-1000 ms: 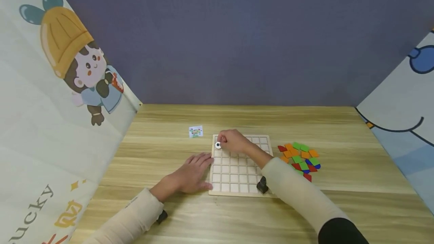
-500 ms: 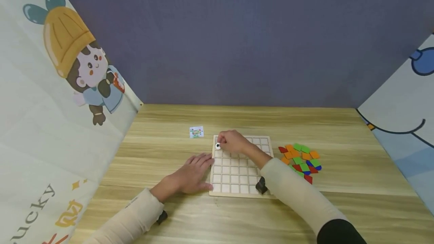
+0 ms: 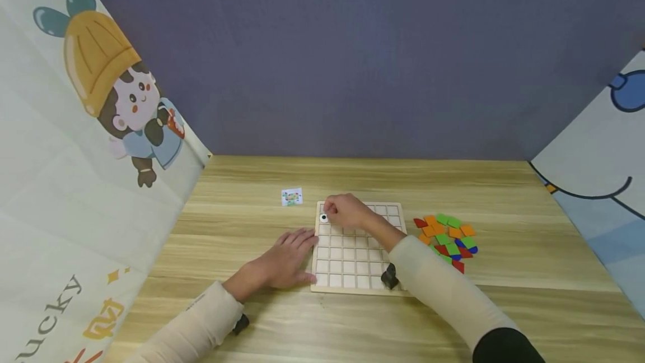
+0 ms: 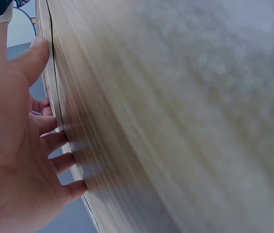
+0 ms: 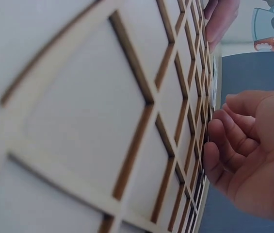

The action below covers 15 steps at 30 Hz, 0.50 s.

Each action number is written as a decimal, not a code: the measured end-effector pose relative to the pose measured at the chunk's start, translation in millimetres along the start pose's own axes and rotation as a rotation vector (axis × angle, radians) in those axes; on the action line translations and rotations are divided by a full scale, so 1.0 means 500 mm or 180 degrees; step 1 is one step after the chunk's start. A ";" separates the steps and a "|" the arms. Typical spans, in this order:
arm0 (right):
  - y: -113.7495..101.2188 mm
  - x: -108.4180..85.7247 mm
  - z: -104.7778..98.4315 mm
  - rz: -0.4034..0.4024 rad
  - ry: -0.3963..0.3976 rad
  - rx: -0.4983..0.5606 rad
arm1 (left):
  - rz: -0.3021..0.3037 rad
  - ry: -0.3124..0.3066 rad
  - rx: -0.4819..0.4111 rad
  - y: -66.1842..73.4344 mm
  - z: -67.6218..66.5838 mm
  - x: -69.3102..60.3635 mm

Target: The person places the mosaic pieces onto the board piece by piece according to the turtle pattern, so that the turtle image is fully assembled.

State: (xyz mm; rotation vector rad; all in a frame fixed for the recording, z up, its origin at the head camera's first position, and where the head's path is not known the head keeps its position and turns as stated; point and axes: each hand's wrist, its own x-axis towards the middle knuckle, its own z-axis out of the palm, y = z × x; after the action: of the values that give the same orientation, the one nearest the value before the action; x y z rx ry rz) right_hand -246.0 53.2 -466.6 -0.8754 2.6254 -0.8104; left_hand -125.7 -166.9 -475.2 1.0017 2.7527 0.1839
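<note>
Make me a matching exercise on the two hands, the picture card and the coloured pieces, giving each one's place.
1. Left hand
2. Right hand
3. Picture card
4. Coloured pieces

A. On the table, to the right of the grid board
B. Over the board's far part, next to a white piece with a black dot
C. At the board's left edge
D. Flat on the table, off the board, near its far left corner

Pairs: 1-C, 2-B, 3-D, 4-A

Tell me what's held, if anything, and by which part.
It cannot be told whether the right grip pinches the dotted white piece beside it. The left grip holds nothing; it touches the board at its edge.
</note>
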 end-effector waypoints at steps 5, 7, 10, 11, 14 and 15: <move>0.008 -0.003 -0.006 -0.0012 -0.0022 0.0039 | -0.0026 -0.0011 -0.0009 0.001 0.001 -0.001; 0.012 -0.005 -0.010 -0.0001 -0.0034 0.0082 | -0.0039 -0.0023 -0.0011 0.001 0.001 -0.001; 0.018 -0.011 -0.016 -0.0029 -0.0027 0.0100 | -0.0045 -0.0034 -0.0006 0.000 0.003 0.000; 0.019 -0.014 -0.018 -0.0041 -0.0020 0.0098 | -0.0043 -0.0032 -0.0003 0.000 0.004 0.000; 0.020 -0.023 -0.027 -0.0045 -0.0002 0.0094 | -0.0049 -0.0050 0.0020 -0.002 0.005 0.002; 0.021 -0.026 -0.030 -0.0031 0.0005 0.0089 | -0.0057 -0.0061 0.0032 -0.002 0.005 0.002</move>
State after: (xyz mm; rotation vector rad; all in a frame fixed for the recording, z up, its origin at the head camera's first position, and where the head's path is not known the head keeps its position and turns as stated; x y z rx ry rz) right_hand -246.9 74.4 -459.9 -0.8809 2.6067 -0.8484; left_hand -126.5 -166.7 -477.8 0.9760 2.7468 0.1570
